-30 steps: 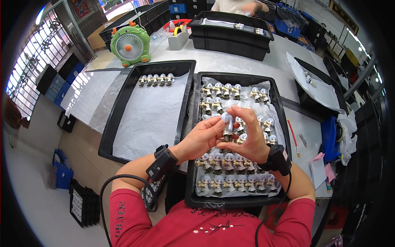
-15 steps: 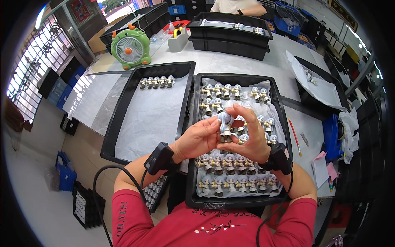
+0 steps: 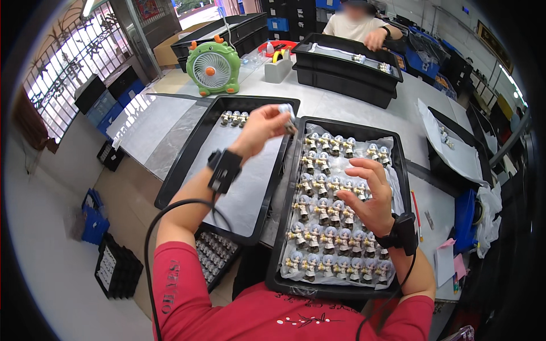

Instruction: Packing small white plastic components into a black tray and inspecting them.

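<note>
Figurine [image 3: 286, 112], pale-haired, pinched in closed left hand [image 3: 260, 126], raised over the gap between two black trays. Left tray [image 3: 187, 165]: paper-lined, a short row of figurines [image 3: 234, 118] at its far end. Right tray [image 3: 282, 227]: rows of figurines [image 3: 321, 233] on white wrap. Right hand [image 3: 372, 196]: open, fingers spread, hovering above those rows, holding nothing. Bench [image 3: 341, 108] items: green fan [image 3: 213, 66], grey tape dispenser [image 3: 278, 67], further black trays [image 3: 341, 79] where another person [image 3: 364, 25] works.
</note>
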`<state>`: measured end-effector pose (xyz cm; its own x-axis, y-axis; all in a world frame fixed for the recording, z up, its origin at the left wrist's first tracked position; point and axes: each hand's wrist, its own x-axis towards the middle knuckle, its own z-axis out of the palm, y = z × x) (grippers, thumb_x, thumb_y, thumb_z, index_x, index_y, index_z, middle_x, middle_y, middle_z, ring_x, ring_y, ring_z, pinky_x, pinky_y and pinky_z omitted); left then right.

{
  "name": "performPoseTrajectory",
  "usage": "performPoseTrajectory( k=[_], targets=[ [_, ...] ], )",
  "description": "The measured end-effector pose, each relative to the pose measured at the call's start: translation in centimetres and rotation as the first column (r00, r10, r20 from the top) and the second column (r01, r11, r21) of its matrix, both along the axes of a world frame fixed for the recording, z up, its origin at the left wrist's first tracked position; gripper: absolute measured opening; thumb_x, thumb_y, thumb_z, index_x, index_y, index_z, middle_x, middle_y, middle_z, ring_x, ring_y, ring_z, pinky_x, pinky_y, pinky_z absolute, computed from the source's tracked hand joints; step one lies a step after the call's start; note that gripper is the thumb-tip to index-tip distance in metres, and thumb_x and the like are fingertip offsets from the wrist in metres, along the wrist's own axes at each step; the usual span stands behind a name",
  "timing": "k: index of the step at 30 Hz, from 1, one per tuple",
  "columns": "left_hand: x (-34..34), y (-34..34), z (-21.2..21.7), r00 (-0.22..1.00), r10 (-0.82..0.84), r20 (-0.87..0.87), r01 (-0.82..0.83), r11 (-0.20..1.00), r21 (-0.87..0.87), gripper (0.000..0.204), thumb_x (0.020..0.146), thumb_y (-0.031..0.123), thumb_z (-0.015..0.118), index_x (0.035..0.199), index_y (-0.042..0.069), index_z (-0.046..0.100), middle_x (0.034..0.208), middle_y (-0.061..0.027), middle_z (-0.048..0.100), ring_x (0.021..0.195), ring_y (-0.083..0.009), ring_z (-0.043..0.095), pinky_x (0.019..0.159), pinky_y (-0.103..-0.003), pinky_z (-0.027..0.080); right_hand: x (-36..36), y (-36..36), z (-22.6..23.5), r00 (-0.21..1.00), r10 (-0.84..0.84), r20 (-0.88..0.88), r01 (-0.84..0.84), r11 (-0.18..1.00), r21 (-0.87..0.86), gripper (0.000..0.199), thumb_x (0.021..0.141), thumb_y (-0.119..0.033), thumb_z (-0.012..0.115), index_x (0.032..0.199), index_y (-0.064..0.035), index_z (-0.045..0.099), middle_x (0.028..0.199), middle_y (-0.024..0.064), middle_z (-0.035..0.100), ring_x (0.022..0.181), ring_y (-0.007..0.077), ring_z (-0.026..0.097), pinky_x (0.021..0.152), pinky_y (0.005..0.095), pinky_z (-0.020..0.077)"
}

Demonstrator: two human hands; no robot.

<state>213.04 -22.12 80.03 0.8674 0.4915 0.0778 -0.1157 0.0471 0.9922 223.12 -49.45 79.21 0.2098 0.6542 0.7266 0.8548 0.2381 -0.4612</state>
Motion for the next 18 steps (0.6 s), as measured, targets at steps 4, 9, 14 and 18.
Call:
performPoseTrajectory(
  k=[4,9,14,18],
  targets=[
    [3.0,9.1,-4.2,0.877,0.435,-0.203,-0.373,0.884,0.283,0.024,0.078,0.018,0.067,0.094,0.003,0.058,0.081,-0.0016,0.062,0.069,-0.0094,0.06,0.062,-0.023,0.049,-0.2,0.5,0.1,0.999,-0.025,-0.02,0.025,1.0,0.006,0.032,0.068,-0.009,0.072,0.097,-0.0058,0.057,0.106,0.0108,0.054,0.098,0.0272,0.051,0.082,0.0347,0.0419],
    [6.7,12.4,-9.2,0.741,0.652,-0.16,-0.211,0.452,0.867,0.031,0.063,0.025,0.07,0.084,0.003,0.066,0.084,-0.0191,0.063,0.082,-0.0316,0.062,0.072,-0.037,0.05,0.8,1.2,-0.6,0.993,-0.077,-0.094,0.072,0.996,-0.053,0.025,0.071,-0.008,0.069,0.094,-0.0045,0.058,0.1,0.0108,0.057,0.091,0.0255,0.055,0.079,0.0329,0.0433],
    [8.5,12.3,-10.2,0.616,0.74,-0.27,-0.042,0.373,0.927,0.021,0.069,0.013,0.062,0.086,0.001,0.065,0.096,-0.0221,0.059,0.089,-0.0367,0.059,0.079,-0.04,0.048,1.7,1.7,-0.9,0.984,-0.132,-0.119,0.128,0.991,-0.037,0.021,0.074,-0.007,0.066,0.093,-0.0035,0.059,0.096,0.0123,0.06,0.09,0.0258,0.058,0.079,0.0319,0.0448],
    [9.1,12.2,-11.4,0.581,0.775,-0.25,-0.034,0.329,0.944,0.025,0.069,0.014,0.064,0.09,0.001,0.061,0.103,-0.0207,0.053,0.091,-0.0352,0.059,0.077,-0.04,0.049,2.2,1.7,-1.1,0.981,-0.144,-0.131,0.138,0.989,-0.051,0.021,0.074,-0.007,0.066,0.093,-0.0034,0.059,0.096,0.0123,0.06,0.09,0.0258,0.058,0.078,0.0317,0.0448]
  ],
)
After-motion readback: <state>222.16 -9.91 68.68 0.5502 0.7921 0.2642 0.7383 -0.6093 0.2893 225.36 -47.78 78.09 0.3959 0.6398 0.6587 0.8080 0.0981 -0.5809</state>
